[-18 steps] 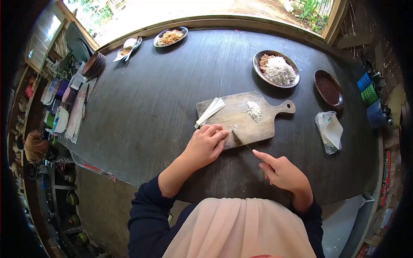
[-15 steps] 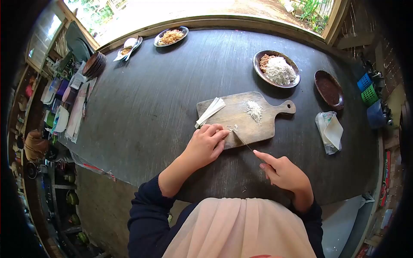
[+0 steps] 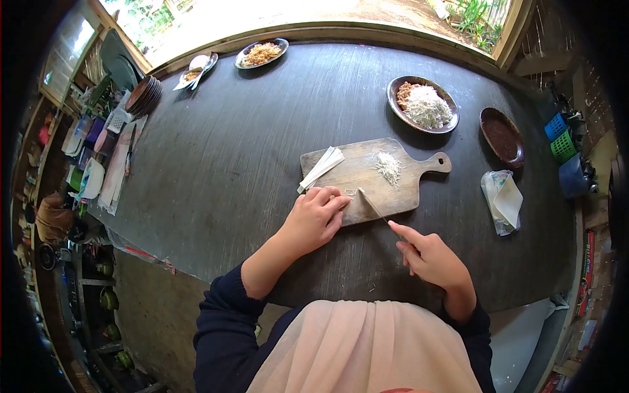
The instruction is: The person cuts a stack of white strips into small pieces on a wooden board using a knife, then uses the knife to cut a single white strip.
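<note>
While the right hand grips the knife beside white shreds on the near side of the cutting board, short strokes seem wise; the left hand, whose grip I cannot tell, is best curled clear.

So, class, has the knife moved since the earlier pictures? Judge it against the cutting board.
Yes, slightly: the knife has shifted away from the person's body, its tip now farther in from the near edge of the cutting board.
</note>
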Available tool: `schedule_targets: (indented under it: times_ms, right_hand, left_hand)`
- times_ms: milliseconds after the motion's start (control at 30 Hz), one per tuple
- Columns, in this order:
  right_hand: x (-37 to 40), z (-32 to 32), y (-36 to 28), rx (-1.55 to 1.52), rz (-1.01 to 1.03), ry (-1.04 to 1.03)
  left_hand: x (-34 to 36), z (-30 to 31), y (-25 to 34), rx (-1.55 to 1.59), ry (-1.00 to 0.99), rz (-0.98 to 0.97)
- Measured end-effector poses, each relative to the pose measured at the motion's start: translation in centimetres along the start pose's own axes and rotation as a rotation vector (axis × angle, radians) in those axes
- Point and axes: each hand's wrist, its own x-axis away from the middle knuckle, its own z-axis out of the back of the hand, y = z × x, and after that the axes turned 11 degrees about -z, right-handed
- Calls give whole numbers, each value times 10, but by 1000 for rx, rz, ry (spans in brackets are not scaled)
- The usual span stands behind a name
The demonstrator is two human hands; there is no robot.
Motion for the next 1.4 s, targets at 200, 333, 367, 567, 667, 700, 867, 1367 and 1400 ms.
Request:
schedule_targets:
  times_ms: [200,333,367,567,667,700,867,1367,1400]
  right_hand:
    - [3,3,-2,-43,-8,-9]
    - [3,4,0,25,-2,-84]
    - [4,5,0,50,-26,-100]
    - [4,4,4,70,17,-124]
    - [4,3,6,64,52,-91]
    - [4,3,4,64,52,-92]
    - [8,5,-9,-113,-66,-56]
    - [1,-10,-10,-121,-8,-77]
    - [1,-10,-9,-120,-8,-77]
  left_hand:
    - [1,-1,-1,4,6,-15]
    - [0,0,-2,11,-12,-7]
    - [0,0,-2,12,-15,-5]
    - [-1,0,-2,22,-10,-16]
    - [0,-1,-3,13,-2,-22]
    - [0,-1,-3,13,-2,-21]
    - [0,0,-1,16,6,-20]
    - [0,4,1,34,13,-20]
    - [0,5,1,34,14,-19]
